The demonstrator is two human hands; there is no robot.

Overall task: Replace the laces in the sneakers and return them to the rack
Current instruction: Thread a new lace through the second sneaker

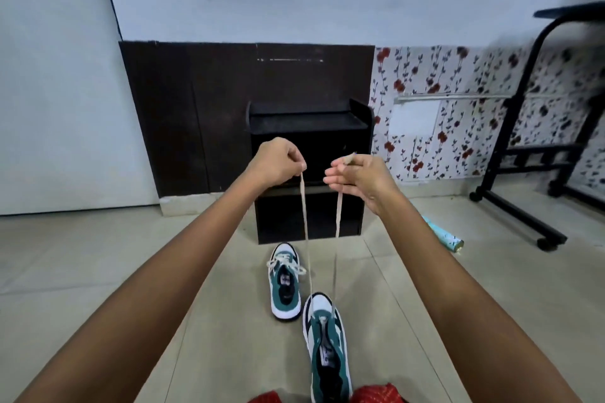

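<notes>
Lace (304, 206) rises taut from the near sneaker (327, 347) — left hand (278, 162) pinches one end, right hand (360, 178) pinches the other.

You have a single view, the wide-angle camera on your head. It looks forward and down over the pale tiled floor (98, 255) and squarely faces the low black wooden shoe rack (307, 123), which stands near, mid-frame, against the dark brown wall panel (196, 108).
</notes>
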